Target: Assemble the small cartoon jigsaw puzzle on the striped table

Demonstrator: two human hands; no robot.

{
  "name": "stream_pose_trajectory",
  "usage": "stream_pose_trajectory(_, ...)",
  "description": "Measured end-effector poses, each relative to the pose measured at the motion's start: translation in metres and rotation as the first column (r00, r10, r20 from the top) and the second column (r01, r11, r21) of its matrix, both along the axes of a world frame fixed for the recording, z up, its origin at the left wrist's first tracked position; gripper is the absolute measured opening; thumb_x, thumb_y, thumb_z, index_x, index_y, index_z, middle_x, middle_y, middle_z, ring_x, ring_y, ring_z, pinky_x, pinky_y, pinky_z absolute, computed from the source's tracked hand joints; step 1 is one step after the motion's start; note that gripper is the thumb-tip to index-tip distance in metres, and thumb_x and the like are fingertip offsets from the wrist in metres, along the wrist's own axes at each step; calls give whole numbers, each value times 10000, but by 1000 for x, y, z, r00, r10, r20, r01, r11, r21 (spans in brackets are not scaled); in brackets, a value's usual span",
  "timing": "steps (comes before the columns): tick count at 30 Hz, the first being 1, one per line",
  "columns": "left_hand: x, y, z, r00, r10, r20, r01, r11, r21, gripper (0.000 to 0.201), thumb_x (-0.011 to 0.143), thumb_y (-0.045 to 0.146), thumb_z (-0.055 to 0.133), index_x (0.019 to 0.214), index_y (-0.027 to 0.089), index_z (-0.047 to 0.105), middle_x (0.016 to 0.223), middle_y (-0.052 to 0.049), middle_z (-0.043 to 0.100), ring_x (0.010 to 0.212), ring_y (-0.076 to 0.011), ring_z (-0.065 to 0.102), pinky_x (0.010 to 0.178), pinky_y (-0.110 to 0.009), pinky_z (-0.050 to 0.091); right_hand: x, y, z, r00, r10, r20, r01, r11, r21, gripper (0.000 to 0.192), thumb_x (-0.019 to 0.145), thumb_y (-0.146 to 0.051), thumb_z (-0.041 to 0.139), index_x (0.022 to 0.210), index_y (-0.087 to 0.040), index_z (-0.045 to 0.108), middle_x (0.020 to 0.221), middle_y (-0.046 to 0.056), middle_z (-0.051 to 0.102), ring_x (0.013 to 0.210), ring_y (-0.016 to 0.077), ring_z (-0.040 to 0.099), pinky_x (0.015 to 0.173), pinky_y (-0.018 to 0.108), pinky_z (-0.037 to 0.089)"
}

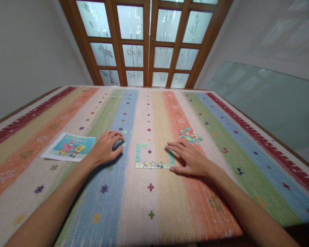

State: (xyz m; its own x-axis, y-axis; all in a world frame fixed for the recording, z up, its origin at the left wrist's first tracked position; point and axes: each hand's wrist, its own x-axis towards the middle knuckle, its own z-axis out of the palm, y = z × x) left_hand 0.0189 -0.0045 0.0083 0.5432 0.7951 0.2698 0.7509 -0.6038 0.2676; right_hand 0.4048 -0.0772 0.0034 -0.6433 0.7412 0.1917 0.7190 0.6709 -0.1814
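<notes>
A partly joined jigsaw frame (152, 164) lies on the striped mat, with its bottom edge and short left and right sides joined. My right hand (189, 158) rests flat with fingers apart beside the frame's right side, fingertips touching it. My left hand (106, 148) is curled over loose pieces left of the frame, its fingers bent on a dark piece (117, 144). A few loose teal pieces (125, 132) lie just beyond that hand. A pile of loose puzzle pieces (190, 136) sits beyond my right hand.
A printed cartoon reference picture (70, 146) lies on the mat to the left. The striped woven mat (149, 206) covers the floor. A wooden door with frosted glass panes (146, 41) stands at the far end. A glass sheet (267, 99) leans on the right wall.
</notes>
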Motion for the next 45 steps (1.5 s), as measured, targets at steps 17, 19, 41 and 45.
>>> stream_pose_trajectory(17, 11, -5, -8, 1000, -12, -8, 12, 1000, 27, 250, 911, 361, 555, 1086, 211, 651, 1226, -93, 648, 1142, -302, 550, 1050, -496, 429, 1, -1, 1, 1000, 16, 20, -16, 1000, 1, 765, 937, -612, 615, 1567, -224, 420, 1537, 143, 538, 1376, 352, 498, 1168, 596, 369)
stream_pose_trajectory(19, 12, -6, -8, 1000, 1, -21, 0, 1000, 31, 240, 905, 360, 556, 1069, 213, 652, 1227, -91, 650, 1149, -305, 546, 1057, -501, 425, 1, -1, 1, 1000, 9, 22, -9, 1000, 0, 769, 935, -610, 621, 1568, -221, 421, 1539, 143, 535, 1387, 353, 489, 1174, 592, 365)
stream_pose_trajectory(41, 12, -9, -10, 1000, -13, 26, 11, 995, 103, 194, 912, 311, 560, 1053, 202, 637, 1180, -97, 662, 1131, -299, 563, 1045, -500, 455, 5, 0, -3, 999, 43, 10, -44, 998, 50, 896, 906, -585, 659, 1622, -184, 299, 1568, 175, 500, 1383, 395, 503, 1164, 622, 382)
stream_pose_trajectory(45, 13, -9, -12, 1000, 12, 18, -13, 996, 90, 168, 939, 326, 565, 1041, 210, 633, 1176, -86, 660, 1137, -291, 559, 1039, -487, 455, 4, 0, 0, 998, 55, 14, -56, 996, 68, 865, 914, -561, 658, 1612, -175, 324, 1561, 178, 507, 1368, 396, 517, 1149, 609, 406)
